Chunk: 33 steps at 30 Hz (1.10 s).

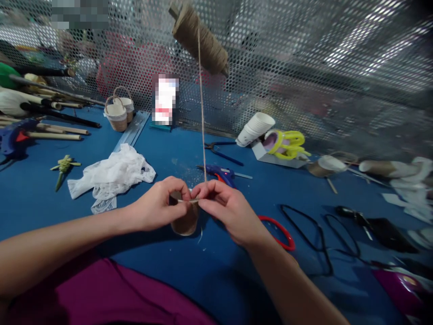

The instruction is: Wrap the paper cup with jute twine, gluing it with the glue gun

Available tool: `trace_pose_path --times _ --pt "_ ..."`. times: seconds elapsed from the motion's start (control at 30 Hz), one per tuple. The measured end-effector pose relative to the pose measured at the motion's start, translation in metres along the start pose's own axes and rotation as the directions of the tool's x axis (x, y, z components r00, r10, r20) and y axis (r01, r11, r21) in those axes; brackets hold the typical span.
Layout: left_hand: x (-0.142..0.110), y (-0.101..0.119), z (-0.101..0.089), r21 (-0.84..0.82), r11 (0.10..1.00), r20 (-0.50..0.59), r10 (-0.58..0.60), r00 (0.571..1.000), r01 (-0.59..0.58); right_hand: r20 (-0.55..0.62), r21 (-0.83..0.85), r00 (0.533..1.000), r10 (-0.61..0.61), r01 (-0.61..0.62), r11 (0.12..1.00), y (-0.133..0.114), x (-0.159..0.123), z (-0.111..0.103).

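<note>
A small brown twine-wrapped cup (185,222) stands on the blue table, its rim mostly hidden behind my fingers. A strand of twine (203,113) runs down to my hands from a spool of twine (203,40) on the mesh panel. With thumb and fingers closed, my left hand (165,203) pinches twine at the cup's rim. On the other side my right hand (221,203) also pinches the twine, its fingertips close to the left ones. Just behind the hands lies a blue glue gun (221,174) with a red trigger.
White lace (115,176) lies to the left, near small handled baskets (117,117). Blue-handled pliers (225,153), stacked paper cups (255,128) and yellow-handled scissors (287,144) sit at the back. A red handle loop (287,241) and black cord (321,234) are on the right.
</note>
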<state>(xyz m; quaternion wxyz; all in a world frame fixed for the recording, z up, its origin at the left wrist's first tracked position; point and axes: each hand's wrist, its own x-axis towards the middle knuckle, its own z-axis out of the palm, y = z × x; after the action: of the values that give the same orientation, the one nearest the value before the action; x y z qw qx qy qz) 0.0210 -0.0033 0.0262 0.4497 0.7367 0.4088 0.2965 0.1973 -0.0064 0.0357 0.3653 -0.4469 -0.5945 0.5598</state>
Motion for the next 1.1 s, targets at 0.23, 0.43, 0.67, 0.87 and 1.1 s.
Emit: trace_pose_path --times 0.23,0.43,0.67,0.87,1.1 --pt "0.0 0.001 0.003 -0.026 1.0 0.02 -0.018 1.0 0.018 0.111 0.324 0.992 0.061 -0.094 0.941 -0.036 0.055 -0.02" --pt "-0.003 0.002 0.005 -0.036 0.999 0.053 -0.016 0.998 0.018 -0.146 -0.041 0.978 -0.151 0.147 0.988 -0.074 0.112 -0.037" --pt "-0.004 0.003 0.002 -0.024 0.997 0.081 -0.074 0.994 0.077 -0.023 -0.531 0.973 -0.23 0.183 0.827 -0.045 0.087 -0.03" --pt "-0.009 0.009 0.002 -0.007 0.996 0.139 -0.091 0.986 0.093 0.258 -0.79 0.963 0.078 0.164 0.59 -0.007 0.019 -0.023" --pt "-0.014 0.011 0.004 0.033 0.998 0.199 -0.054 0.978 0.049 0.368 -0.784 0.904 0.219 0.175 0.596 -0.007 0.001 -0.022"
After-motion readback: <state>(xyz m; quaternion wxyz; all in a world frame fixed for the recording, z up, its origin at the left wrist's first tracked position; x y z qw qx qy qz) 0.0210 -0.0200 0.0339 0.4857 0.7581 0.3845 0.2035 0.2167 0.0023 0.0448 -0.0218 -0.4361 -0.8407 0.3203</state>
